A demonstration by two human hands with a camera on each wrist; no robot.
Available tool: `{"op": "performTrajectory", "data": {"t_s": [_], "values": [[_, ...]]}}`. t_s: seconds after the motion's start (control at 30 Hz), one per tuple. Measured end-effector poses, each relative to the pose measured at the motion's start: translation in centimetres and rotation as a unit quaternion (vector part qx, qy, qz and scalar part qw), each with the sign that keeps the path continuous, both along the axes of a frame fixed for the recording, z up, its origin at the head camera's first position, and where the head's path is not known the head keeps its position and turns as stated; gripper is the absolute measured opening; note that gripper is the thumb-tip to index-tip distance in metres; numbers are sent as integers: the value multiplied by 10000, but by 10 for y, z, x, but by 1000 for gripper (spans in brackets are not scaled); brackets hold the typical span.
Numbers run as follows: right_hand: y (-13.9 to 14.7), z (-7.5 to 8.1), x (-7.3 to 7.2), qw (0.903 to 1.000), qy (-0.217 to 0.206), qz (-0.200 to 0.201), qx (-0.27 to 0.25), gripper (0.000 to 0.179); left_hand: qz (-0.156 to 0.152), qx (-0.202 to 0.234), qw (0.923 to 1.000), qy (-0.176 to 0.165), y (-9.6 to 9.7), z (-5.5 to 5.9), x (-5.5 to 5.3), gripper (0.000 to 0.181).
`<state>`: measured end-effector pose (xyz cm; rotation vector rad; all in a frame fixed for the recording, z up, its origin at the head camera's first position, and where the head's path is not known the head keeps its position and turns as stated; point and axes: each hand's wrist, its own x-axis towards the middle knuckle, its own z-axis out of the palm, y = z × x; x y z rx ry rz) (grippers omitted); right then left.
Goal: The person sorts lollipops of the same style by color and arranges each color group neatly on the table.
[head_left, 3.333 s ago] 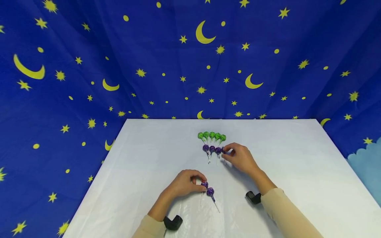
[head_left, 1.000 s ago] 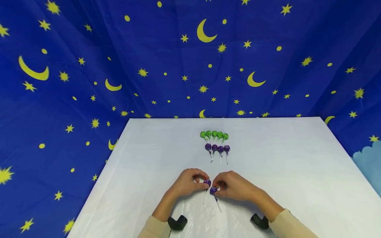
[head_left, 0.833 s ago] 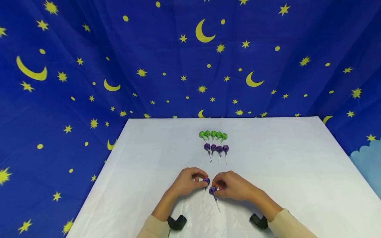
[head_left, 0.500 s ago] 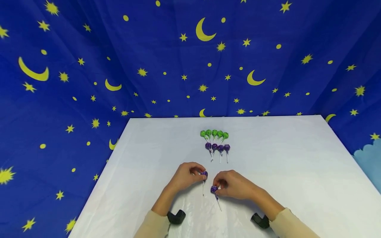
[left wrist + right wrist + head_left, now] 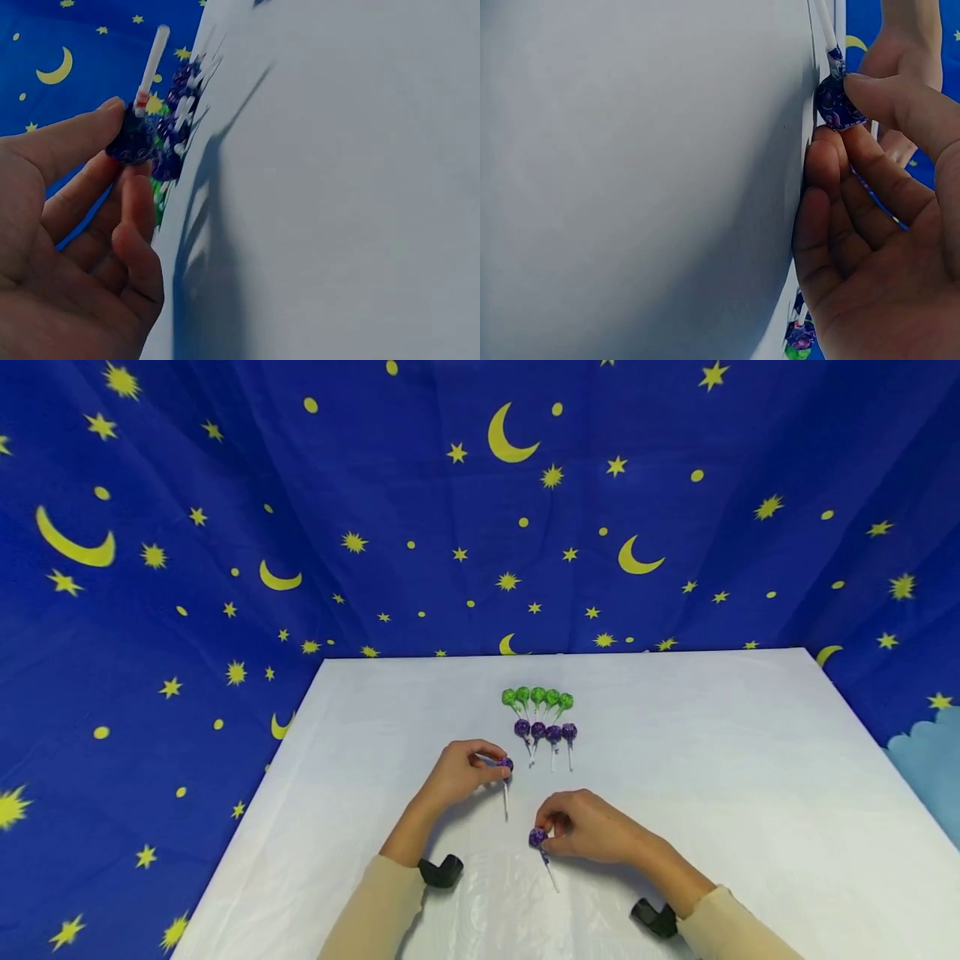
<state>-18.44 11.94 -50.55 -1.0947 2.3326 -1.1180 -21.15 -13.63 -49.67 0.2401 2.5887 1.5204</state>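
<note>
My left hand [image 5: 463, 774] pinches a purple-wrapped lollipop [image 5: 506, 765] by its head, just left of the purple row. In the left wrist view that lollipop [image 5: 133, 139] has its white stick angled up, and its shadow falls on the table apart from it. Nearer the front, my right hand [image 5: 592, 828] holds a second purple lollipop [image 5: 537, 837] between thumb and fingers, its stick slanting toward the front right. Several purple lollipops [image 5: 538, 732] lie side by side behind the hands, sticks toward me. Beyond them, green lollipops [image 5: 538, 695] form another row.
A white table [image 5: 405, 710] carries everything. Blue cloth [image 5: 420, 510] with yellow moons and stars hangs behind it and along both sides. Black wrist-worn pieces [image 5: 441, 872] sit below each wrist, near the beige sleeves.
The right hand set a lollipop at the purple row's right end, then came back and took hold of another near the front. My left hand has carried its lollipop away from me toward the row.
</note>
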Motion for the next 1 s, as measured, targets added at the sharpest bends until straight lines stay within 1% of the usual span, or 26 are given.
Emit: {"op": "performTrajectory", "data": {"t_s": [0.2,0.43,0.6,0.7,0.87,1.0], "values": [[-3,0,1,10000,-75,-36,16,17,104,-189,9998,57,-4,1,-17,22],[-2,-1,2,9999,6,-106,18,17,163,-281,9995,21,0,3,-33,22],[-1,-2,2,9999,-53,-25,-105,18,246,-413,9988,18,1,1,-41,22],[0,-2,2,9999,-48,12,-145,18,281,-466,9985,79,1,-1,-46,22],[0,-1,2,9999,62,-9,-136,18,436,-529,9975,195,2,-3,-55,22],[0,-1,1,9999,33,-11,-136,18,570,-576,9964,229,3,-6,-62,21]]}}
